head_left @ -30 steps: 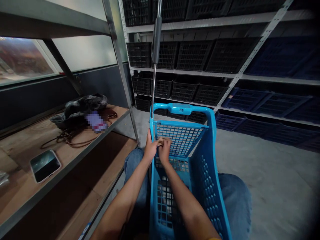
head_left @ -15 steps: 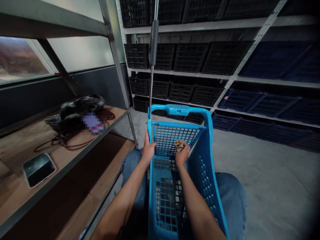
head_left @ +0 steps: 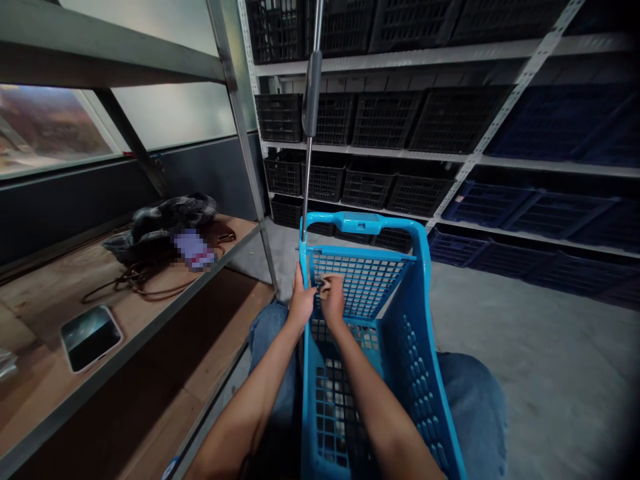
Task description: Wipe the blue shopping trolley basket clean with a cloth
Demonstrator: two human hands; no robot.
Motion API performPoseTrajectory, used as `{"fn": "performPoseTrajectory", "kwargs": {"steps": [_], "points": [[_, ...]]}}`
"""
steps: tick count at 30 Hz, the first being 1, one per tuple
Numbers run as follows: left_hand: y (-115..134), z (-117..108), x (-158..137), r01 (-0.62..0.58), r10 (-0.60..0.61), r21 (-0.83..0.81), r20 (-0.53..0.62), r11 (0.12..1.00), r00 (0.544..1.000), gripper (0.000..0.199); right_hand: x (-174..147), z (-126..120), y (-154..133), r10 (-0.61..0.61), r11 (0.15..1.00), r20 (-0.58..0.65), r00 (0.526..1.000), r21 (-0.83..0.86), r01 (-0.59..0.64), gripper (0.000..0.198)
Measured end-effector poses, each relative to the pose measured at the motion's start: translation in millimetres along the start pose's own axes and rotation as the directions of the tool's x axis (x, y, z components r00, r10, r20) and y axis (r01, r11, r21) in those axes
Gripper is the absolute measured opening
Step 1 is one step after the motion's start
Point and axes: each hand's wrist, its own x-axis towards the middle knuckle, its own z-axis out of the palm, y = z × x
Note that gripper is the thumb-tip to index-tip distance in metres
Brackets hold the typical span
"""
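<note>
A blue plastic shopping cart point(head_left: 425, 320) with grid panels stands between my knees. My left hand point(head_left: 302, 301) is closed around the cart's left side wall, its thumb over the inner face. Inside the basket, my right hand point(head_left: 333, 301) is closed on a crumpled beige cloth point(head_left: 325, 285). The cloth lies close to the left thumb, against the grid back panel point(head_left: 365, 280). Part of the cloth is hidden by my fingers. A thin metal pole point(head_left: 308, 173) with a grey sleeve rises at the cart's far left corner.
On the left, a shelf point(head_left: 30, 327) holds a phone point(head_left: 91, 338), a dark checked cloth point(head_left: 170, 217) and a brown cord point(head_left: 155, 293). Racks of black crates point(head_left: 387, 120) and dark blue crates point(head_left: 490, 200) line the back. Grey floor point(head_left: 540, 347) lies to the right.
My right hand has moved left with the cloth, from the middle of the grid panel to beside my left hand. My left hand keeps its grip on the cart's side.
</note>
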Motion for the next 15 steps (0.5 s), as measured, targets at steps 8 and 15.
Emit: {"fn": "performPoseTrajectory", "kwargs": {"steps": [8, 15], "points": [[-3.5, -1.0, 3.9, 0.013, -0.013, -0.101, -0.002, 0.995, 1.000, 0.086, 34.2, -48.2, 1.3, 0.005, 0.983, -0.129, 0.992, -0.181, -0.028, 0.027], [-11.6, -1.1, 7.1, 0.021, -0.023, -0.128, -0.012, 0.992, 1.000, 0.090, 50.9, -69.4, 0.3, 0.004, 0.982, -0.398, 0.917, -0.171, -0.078, 0.027]]}}
